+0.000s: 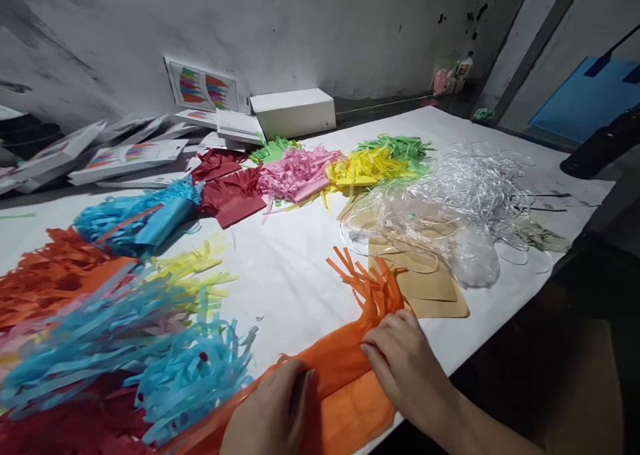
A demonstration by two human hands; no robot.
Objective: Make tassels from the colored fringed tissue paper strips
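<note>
Sheets of orange tissue paper [345, 355] lie before me at the table's near edge, with cut strips fanned out at the far end. My right hand [407, 372] pinches the paper just below those orange strips [373, 285]. Curled over the paper's left part is my left hand [270, 408], its fingertips mostly hidden. Under the right hand a flatter orange layer shows. Beyond the strips lies brown kraft paper [430, 285], partly covered by a clear plastic bag [470, 258].
Blue fringed tissue [195, 382] and orange fringed tissue [55, 275] are heaped at left. Dark red, pink, yellow [367, 168] and green bundles line the back. White string [480, 178] lies tangled at right. A white box [295, 112] and flat packages [127, 158] stand by the wall.
</note>
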